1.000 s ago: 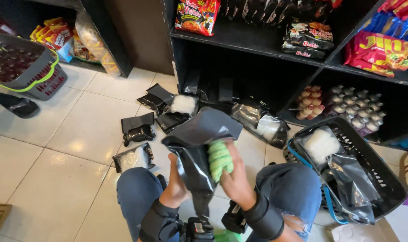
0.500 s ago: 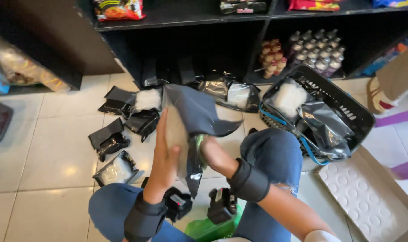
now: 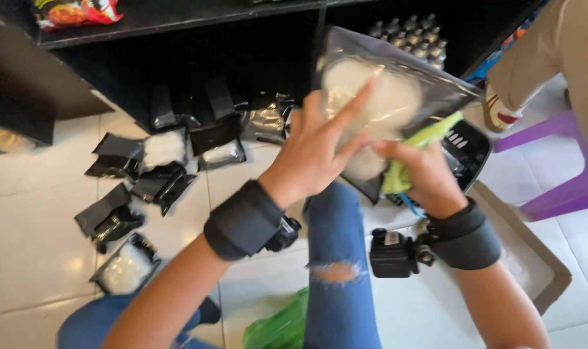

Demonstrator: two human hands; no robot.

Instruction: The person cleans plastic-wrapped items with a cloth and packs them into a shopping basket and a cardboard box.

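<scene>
Two hands raised: left hand (image 3: pixel 316 152) fingers spread on pouch (image 3: pixel 397 97), right hand (image 3: pixel 423 174) fingers pinching green cloth (image 3: pixel 413 152).

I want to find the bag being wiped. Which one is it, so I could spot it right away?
Look above the black shelf's dark bottom opening, over the knee in torn jeans. Both hands meet there: the left hand presses flat on a pouch, the right hand holds a green cloth against it. Unlike the pouches on the floor, it is held up in the air.
</scene>
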